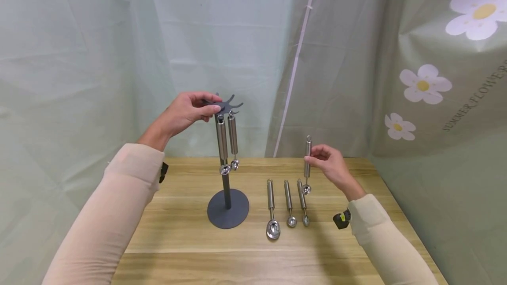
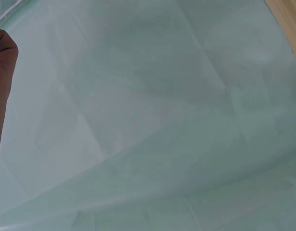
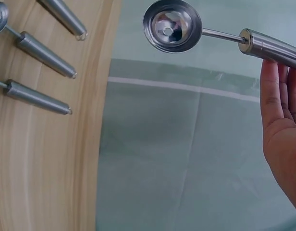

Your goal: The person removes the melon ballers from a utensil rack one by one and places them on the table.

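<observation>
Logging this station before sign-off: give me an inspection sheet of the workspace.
Surface: wooden table, light grain.
Job's things: dark stand with two scoops hanging from its top hooks; held scoop upright, bowl down; three scoops lying side by side on the table right of the stand.
Clutter: nothing seen.
Grips: left hand pinches the stand's hook plate; right hand pinches the held scoop's handle.
Cables: nothing seen.
Surroundings: pale green sheeting behind; flower-print cloth on the right.
</observation>
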